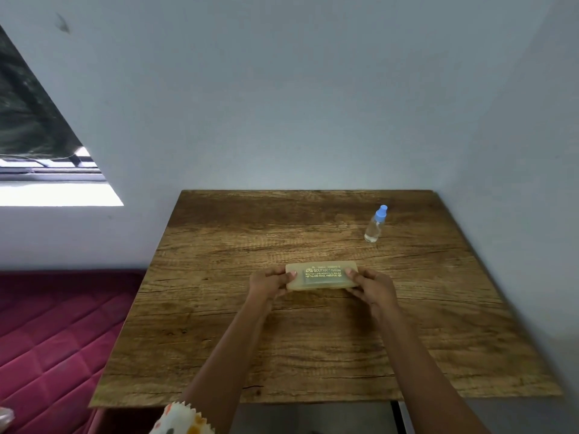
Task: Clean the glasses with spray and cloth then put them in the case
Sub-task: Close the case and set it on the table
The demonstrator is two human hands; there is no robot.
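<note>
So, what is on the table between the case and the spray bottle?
Nothing. In the head view, only bare wood of the table shows between the case and the spray bottle.

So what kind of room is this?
Probably a bedroom at home: a wooden table against a plain wall, what looks like a quilted red mattress beside it, and a window.

The case (322, 275) is pale yellowish with gold letters; the spray bottle (375, 225) is clear with a light blue cap; the table (313, 339) shows brown wood grain; the quilted cover (53, 333) is dark red
</note>
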